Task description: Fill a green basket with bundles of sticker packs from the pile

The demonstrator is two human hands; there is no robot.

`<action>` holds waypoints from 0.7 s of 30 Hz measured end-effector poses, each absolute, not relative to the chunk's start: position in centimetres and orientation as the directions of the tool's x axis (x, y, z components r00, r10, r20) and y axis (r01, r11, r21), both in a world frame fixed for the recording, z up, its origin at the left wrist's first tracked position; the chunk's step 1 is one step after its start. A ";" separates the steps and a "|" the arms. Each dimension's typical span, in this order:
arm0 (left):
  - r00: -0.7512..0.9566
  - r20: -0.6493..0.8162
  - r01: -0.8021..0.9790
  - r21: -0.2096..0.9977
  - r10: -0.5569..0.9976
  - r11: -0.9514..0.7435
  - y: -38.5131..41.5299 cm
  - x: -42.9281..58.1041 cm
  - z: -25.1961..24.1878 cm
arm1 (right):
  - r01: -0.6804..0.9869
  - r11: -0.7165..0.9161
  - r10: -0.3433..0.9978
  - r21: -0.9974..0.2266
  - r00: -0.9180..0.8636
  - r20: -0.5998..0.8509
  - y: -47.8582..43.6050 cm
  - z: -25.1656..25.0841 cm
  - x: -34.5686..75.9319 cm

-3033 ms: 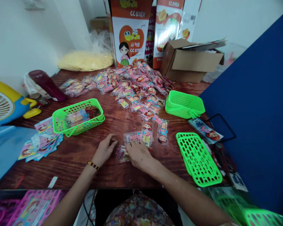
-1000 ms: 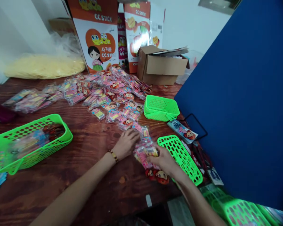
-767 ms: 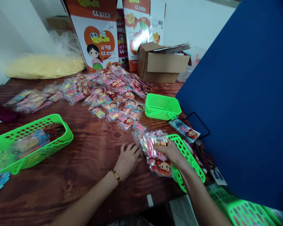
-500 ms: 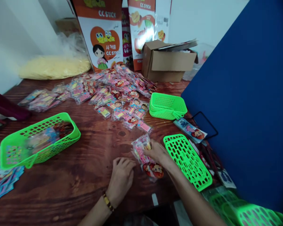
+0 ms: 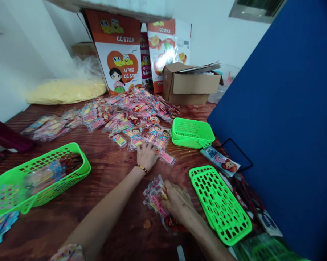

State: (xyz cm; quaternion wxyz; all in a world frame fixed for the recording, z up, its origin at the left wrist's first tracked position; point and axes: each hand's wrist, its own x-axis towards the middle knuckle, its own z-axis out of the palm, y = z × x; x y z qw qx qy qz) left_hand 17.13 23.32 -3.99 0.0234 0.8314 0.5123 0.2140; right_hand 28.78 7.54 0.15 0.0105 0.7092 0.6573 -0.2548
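Note:
My right hand (image 5: pixel 178 201) is closed on a bunch of small clear packets (image 5: pixel 154 194) with pink and yellow contents and printed character cards, held just over the wooden table. Farther forward, my left hand (image 5: pixel 147 156) lies with its fingers apart on the near edge of the packet pile (image 5: pixel 136 108). One pink packet (image 5: pixel 166 157) lies beside its thumb. Under the left fingers the packets are partly hidden.
A green basket (image 5: pixel 83 170) with packets stands at the left, near printed cards (image 5: pixel 2 226). To the right are stacked green baskets (image 5: pixel 193 141), green perforated lids (image 5: pixel 220 203) and a blue panel (image 5: pixel 274 127). Behind the pile stand cartons (image 5: pixel 196 85) and a yellow bag (image 5: pixel 66 90).
My left hand has moved forward from the near table onto the pile's edge. My right hand still grips its bunch of packets, now tilted differently. The view has tipped upward slightly.

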 end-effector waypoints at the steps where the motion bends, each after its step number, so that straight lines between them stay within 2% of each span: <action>1: 0.406 0.335 0.836 0.240 0.850 -0.494 23.3 16.8 -4.3 | 0.932 -0.139 0.928 -0.336 0.004 -0.373 7.4 0.0 28.8; 8: 0.463 0.341 0.819 0.187 0.818 -0.542 22.4 10.2 -5.4 | 0.808 -0.193 0.932 -0.557 -0.027 -0.361 7.3 -1.7 30.4; 12: 0.495 0.323 0.805 0.177 0.806 -0.566 17.4 6.5 -5.4 | 0.514 -0.262 0.943 -0.817 -0.042 -0.329 7.4 -3.8 32.2; 16: 0.480 0.294 0.807 0.223 0.827 -0.548 8.6 7.2 -5.9 | 0.272 -0.352 0.931 -0.896 0.001 -0.365 8.7 -3.7 33.8; 17: 0.476 0.293 0.794 0.263 0.829 -0.548 6.5 7.9 -6.0 | 0.243 -0.358 0.930 -0.902 0.007 -0.367 9.3 -3.2 33.9; 19: 0.434 0.299 0.703 0.478 0.850 -0.527 3.3 9.2 -5.9 | 0.191 -0.340 0.936 -0.921 -0.025 -0.351 10.7 -2.0 33.4; 21: 0.302 0.267 0.590 0.702 0.915 -0.399 1.9 9.5 -5.5 | 0.170 -0.317 0.937 -0.933 -0.095 -0.335 11.9 -1.1 31.8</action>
